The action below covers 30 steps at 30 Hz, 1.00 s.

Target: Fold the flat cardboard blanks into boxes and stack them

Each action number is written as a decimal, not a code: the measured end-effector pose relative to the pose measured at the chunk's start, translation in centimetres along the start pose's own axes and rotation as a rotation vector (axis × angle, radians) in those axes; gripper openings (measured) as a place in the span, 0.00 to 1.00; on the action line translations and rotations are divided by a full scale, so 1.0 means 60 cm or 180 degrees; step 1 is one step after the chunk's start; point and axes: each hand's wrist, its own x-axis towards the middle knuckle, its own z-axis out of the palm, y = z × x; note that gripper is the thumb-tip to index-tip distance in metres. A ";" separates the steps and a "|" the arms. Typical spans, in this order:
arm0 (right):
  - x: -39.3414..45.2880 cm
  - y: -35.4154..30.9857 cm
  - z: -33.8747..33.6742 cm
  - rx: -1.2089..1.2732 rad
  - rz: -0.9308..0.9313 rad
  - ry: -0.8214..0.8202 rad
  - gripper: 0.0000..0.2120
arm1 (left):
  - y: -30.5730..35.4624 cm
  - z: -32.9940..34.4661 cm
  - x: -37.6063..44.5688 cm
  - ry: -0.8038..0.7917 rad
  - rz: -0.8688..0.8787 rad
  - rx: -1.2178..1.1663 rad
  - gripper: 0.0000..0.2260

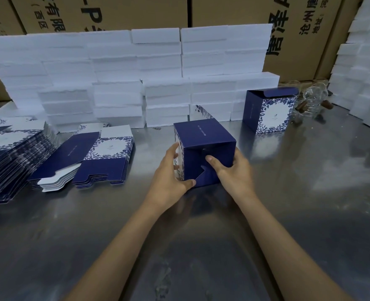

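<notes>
I had the navy box (203, 152) between both hands on the steel table (288, 192), lying on its side with its bottom flaps facing me. My left hand (171, 172) gripped its left, flowered face, fingers curled round that side and the thumb hooked at the lower near corner. My right hand (231, 168) held the right edge, its thumb pressed onto the dark flaps at the middle of the near face, where one notched flap showed a slanted cut edge.

Left of the box lay a low pile of flat blanks (97, 157), printed navy and white with blue leaves, their white tabs sticking out toward me. Farther left of the box rose a taller, fanned stack of blanks (12, 157).

Behind the box and to its right stood a finished box (268, 110), upright, its top flap raised. Just right of that one sat some clear glassware (312, 98), too blurred to make out. Directly behind the box ran a wall of white foam blocks (136, 72), backed by brown cartons (234, 9).
</notes>
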 end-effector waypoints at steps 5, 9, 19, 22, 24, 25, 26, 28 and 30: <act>0.000 -0.007 -0.007 0.0204 0.0037 -0.0326 0.20 | 0.017 0.000 -0.006 -0.0141 -0.0053 -0.0569 0.42; 0.002 -0.025 -0.016 0.1139 0.0594 -0.1133 0.29 | 0.038 -0.014 -0.001 0.0139 -0.0482 -0.2037 0.26; 0.016 -0.029 -0.044 0.1202 0.0683 -0.0690 0.22 | 0.044 -0.050 0.007 0.0433 -0.0179 -0.1912 0.37; 0.014 -0.033 -0.040 0.1116 0.0754 -0.0337 0.17 | 0.052 -0.041 0.005 0.0411 -0.0327 -0.1782 0.21; 0.011 -0.044 -0.044 0.1100 0.0799 -0.0321 0.21 | 0.057 -0.037 0.005 0.0436 -0.0401 -0.1684 0.14; 0.009 -0.050 -0.045 0.1139 0.0798 -0.0436 0.31 | 0.059 -0.036 0.005 0.0449 -0.0426 -0.1566 0.13; 0.006 -0.055 -0.046 0.1191 0.0754 -0.0593 0.39 | 0.060 -0.035 0.004 0.0451 -0.0433 -0.1447 0.13; -0.002 -0.064 -0.040 0.1125 0.0588 -0.0912 0.43 | 0.065 -0.034 -0.002 0.0401 -0.0379 -0.1281 0.13; -0.009 -0.066 -0.031 0.1036 0.0442 -0.0973 0.42 | 0.069 -0.034 -0.006 0.0339 -0.0353 -0.1220 0.12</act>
